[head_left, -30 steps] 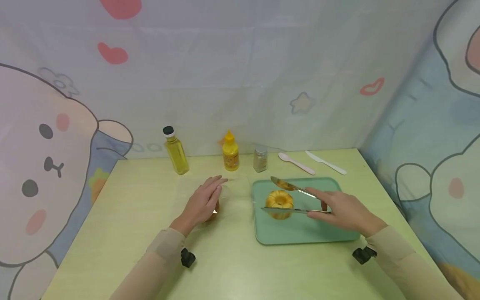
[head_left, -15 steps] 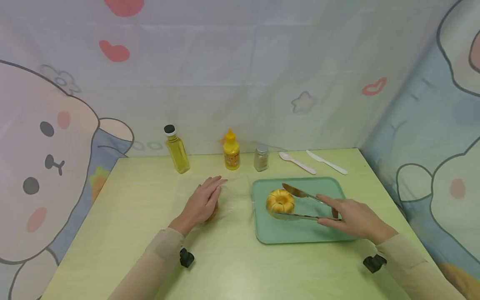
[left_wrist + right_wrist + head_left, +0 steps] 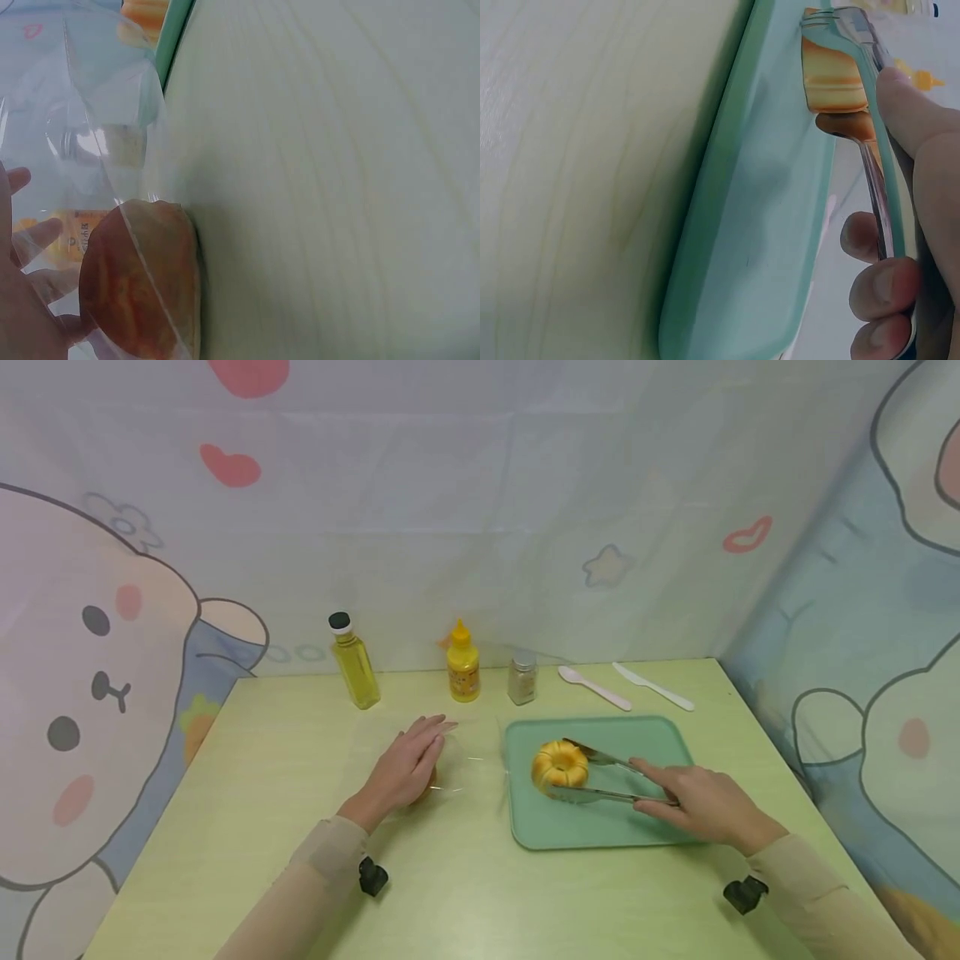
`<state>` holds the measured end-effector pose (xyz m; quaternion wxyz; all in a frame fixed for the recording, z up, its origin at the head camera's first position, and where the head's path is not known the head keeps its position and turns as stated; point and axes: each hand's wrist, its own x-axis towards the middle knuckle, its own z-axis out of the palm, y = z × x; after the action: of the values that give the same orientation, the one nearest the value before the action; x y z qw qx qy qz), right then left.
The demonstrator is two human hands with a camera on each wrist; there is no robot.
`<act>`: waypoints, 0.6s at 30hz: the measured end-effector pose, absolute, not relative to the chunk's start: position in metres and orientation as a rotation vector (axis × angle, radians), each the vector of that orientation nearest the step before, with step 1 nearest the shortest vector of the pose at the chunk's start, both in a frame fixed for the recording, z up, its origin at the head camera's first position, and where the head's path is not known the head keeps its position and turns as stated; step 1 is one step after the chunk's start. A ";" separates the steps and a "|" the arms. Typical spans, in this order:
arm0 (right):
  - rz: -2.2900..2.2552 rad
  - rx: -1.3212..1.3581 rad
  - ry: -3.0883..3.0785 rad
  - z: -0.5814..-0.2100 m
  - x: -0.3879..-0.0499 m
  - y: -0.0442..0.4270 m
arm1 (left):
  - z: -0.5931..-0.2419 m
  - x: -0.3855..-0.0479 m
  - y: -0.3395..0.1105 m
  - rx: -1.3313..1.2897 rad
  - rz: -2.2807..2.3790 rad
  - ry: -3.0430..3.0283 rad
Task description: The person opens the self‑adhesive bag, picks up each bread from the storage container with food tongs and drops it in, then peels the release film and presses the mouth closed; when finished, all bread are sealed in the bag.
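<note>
In the head view, my left hand (image 3: 408,760), fingers nearly straight, rests at a clear plastic bag (image 3: 472,739) on the table. The left wrist view shows a browned bread roll (image 3: 139,281) inside this bag, beside spread fingers. My right hand (image 3: 708,802) grips metal tongs (image 3: 615,795), thumb on one arm and fingers on the other. Their ends, one forked and one spoon-shaped in the right wrist view, stand on either side of a golden ring-shaped bread (image 3: 543,768). It sits at the left of the green tray (image 3: 637,735). Whether both ends touch the bread, I cannot tell.
Along the back stand an oil bottle (image 3: 355,668), a yellow squeeze bottle (image 3: 463,672) and a small shaker jar (image 3: 522,681). A pink spoon (image 3: 596,688) and a white knife (image 3: 654,686) lie behind the tray. A printed cloth hangs behind the table.
My right hand has drawn the tongs back to the right and lowered them, bringing their ends closer around the ring-shaped bread. My left hand has hardly moved.
</note>
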<state>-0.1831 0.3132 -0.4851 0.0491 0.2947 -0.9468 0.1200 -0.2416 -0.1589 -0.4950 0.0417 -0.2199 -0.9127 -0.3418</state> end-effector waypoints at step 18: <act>0.377 0.938 -2.798 -0.477 -0.180 0.316 | -0.495 -0.240 -0.158 -0.682 -1.043 -2.771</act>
<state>-0.1804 0.3156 -0.4773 0.0834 0.3141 -0.9373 0.1261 -0.2400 -0.1579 -0.4954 0.0517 -0.2241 -0.9109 -0.3427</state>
